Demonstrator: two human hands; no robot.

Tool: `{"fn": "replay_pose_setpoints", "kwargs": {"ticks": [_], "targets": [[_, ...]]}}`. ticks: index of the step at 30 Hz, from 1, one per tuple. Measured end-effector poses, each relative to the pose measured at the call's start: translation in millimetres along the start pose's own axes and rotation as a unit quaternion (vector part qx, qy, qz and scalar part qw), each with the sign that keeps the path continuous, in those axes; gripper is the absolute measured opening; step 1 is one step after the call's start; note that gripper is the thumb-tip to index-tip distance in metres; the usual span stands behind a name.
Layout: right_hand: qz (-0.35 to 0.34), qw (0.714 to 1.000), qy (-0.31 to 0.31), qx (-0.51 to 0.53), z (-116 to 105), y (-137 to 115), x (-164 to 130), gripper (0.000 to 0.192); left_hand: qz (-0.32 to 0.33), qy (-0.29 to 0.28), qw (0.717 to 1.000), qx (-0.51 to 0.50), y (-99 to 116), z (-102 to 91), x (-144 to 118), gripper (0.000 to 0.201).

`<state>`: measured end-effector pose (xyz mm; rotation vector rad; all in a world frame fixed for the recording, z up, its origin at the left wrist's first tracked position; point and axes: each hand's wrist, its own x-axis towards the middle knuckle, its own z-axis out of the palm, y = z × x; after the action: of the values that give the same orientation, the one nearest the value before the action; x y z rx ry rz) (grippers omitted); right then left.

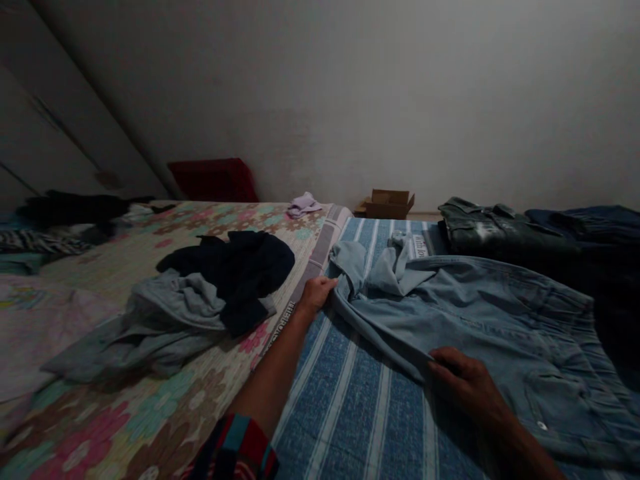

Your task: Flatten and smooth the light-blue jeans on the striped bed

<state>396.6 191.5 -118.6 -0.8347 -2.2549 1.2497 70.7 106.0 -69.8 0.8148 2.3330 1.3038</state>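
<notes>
A light blue denim shirt (480,320) lies spread on the blue striped sheet (350,400). My left hand (316,294) reaches far out and pinches the shirt's sleeve end at its left edge. My right hand (465,380) presses flat on the near edge of the shirt, fingers together, close to me. A crumpled part of the sleeve or collar (395,263) bunches up beyond my left hand.
On the floral sheet (125,413) to the left lies a pile of grey and black clothes (220,287). Folded dark jeans (505,230) are stacked at the far right. A small cardboard box (389,203) and a red cushion (213,179) stand by the wall.
</notes>
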Motion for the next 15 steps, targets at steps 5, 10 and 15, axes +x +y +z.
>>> {"fn": "replay_pose_setpoints", "kwargs": {"ticks": [5, 10, 15], "targets": [[0.003, 1.0, -0.007, -0.004, 0.1, -0.2, -1.5, 0.035, -0.002, 0.104, 0.981, 0.166, 3.5, -44.1, -21.8, 0.027], [0.012, 1.0, -0.008, 0.0, -0.5, -0.8, -1.7, 0.035, -0.015, 0.128, 0.898, 0.42, 12.7, -72.5, -32.2, 0.069], [0.017, 1.0, -0.009, -0.012, -1.5, -1.8, -2.3, 0.034, -0.073, 0.09, 0.859, 0.498, -0.3, -91.6, -14.5, 0.07]]}}
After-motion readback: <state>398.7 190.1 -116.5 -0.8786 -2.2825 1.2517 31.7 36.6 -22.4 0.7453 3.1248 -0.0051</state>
